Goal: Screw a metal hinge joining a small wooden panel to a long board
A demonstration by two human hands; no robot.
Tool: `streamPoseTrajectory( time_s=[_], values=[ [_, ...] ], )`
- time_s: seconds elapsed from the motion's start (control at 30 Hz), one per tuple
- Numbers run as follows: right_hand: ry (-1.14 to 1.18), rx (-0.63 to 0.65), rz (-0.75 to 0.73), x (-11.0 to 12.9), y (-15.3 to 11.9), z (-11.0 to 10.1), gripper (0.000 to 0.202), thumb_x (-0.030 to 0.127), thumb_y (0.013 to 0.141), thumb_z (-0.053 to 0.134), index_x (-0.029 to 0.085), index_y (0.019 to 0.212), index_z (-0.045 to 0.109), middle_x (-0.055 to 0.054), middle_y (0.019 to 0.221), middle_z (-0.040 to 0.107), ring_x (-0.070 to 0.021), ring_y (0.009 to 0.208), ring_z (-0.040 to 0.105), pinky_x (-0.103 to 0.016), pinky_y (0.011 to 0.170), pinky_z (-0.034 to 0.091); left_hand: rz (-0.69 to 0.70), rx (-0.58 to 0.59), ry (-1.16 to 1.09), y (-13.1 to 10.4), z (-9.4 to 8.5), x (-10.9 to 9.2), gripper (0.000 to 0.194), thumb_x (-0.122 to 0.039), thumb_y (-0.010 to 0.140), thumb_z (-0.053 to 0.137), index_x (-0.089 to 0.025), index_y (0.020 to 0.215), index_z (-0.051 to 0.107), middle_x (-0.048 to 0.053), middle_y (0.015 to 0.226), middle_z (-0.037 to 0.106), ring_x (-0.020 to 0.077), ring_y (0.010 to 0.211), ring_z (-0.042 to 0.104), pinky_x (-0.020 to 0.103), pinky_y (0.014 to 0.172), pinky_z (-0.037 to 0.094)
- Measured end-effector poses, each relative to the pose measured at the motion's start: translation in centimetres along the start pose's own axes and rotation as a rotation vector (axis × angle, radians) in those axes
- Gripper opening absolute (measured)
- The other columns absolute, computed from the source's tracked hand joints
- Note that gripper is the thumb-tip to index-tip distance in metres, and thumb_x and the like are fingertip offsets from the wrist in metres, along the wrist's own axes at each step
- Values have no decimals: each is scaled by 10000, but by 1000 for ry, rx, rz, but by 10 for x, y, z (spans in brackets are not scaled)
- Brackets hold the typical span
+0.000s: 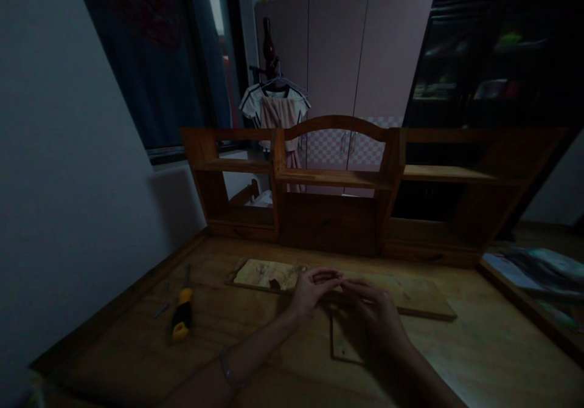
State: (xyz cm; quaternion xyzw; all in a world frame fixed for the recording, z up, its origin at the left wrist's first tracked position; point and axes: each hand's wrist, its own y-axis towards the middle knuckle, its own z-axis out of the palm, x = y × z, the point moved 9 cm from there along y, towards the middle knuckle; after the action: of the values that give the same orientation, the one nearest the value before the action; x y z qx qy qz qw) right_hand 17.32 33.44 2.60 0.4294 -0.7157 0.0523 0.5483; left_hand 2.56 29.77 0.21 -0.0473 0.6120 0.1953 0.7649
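Dim rm., but I can make out both hands meeting over the wooden desk (255,335). L hand (314,286), w/ a bracelet (227,366) on the wrist, has its fingers curled in; R hand (371,304) comes to it, fingers bent, tips abt. touching the L's. Both look nearly closed at the tips — can't tell if a small pc. is pinched between. Right below them a long wooden board (424,295) lies flat across the desk, L end pale & blotchy. A smaller wooden panel (345,342) lies on the near side of it, partly under the R hand & forearm. Off to the L, well apart from the hands, there's a yellow-and-black screwdriver (182,314), shaft pointing away, w/ a thin metal bit (162,309) just beside. Behind — a wooden desk hutch (335,180).
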Motion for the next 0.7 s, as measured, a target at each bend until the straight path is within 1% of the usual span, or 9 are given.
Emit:
streamPoseTrajectory(
  time_s=[0.1, 0.2, 0.27, 0.33, 0.5, 0.6, 0.7],
  values=[
    [128, -31, 67, -8, 0, -1, 324, 408, 923, 584, 202, 1108, 751, -123, 1184, 695, -278, 1087, 653, -411, 937, 515, 12, 25, -12, 0, 2, -1, 452, -387, 635, 875, -107, 963, 738, 163, 1033, 751, 287, 1004, 711, 414, 976, 527],
    [173, -88, 138, -12, 2, -8, 339, 447, 893, 616, 209, 1093, 749, -114, 1152, 713, -279, 1068, 661, -407, 926, 519, 0, 34, -16, -1, 3, 0, 470, -393, 638, 872, -114, 992, 738, 160, 1062, 746, 290, 1028, 703, 405, 974, 529],
    [181, -120, 169, -11, 4, -14, 342, 470, 864, 642, 207, 1052, 757, -110, 1086, 734, -279, 1016, 674, -414, 924, 515, -20, 45, -6, -1, 4, 2, 482, -392, 647, 866, -116, 1021, 738, 160, 1081, 740, 291, 1031, 701, 403, 968, 530],
    [229, -141, 205, -13, 5, -17, 344, 487, 822, 682, 200, 994, 762, -107, 1001, 747, -270, 928, 687, -401, 872, 530, -29, 58, 2, -2, 5, 3, 483, -384, 653, 862, -118, 1036, 736, 157, 1084, 740, 286, 1025, 702, 400, 964, 528],
    [344, -145, 271, -25, 6, -17, 351, 501, 767, 722, 194, 935, 739, -90, 910, 738, -239, 818, 683, -337, 708, 549, -27, 55, 22, -3, 5, 3, 444, -353, 625, 876, -121, 976, 734, 136, 1002, 756, 269, 944, 716, 377, 903, 545],
    [371, -127, 280, -29, 6, -16, 353, 500, 739, 746, 184, 895, 723, -81, 883, 725, -227, 808, 676, -322, 693, 546, -8, 47, 48, -4, 7, 0, 436, -290, 619, 874, -124, 992, 721, 123, 962, 757, 249, 907, 717, 341, 858, 552],
    [402, -94, 294, -29, 7, -14, 368, 491, 701, 781, 181, 889, 720, -85, 916, 726, -236, 834, 681, -331, 700, 552, 24, 2, 89, -5, 6, -3, 432, -243, 639, 851, -142, 1031, 700, 94, 908, 755, 230, 863, 715, 308, 800, 556]
  ],
)
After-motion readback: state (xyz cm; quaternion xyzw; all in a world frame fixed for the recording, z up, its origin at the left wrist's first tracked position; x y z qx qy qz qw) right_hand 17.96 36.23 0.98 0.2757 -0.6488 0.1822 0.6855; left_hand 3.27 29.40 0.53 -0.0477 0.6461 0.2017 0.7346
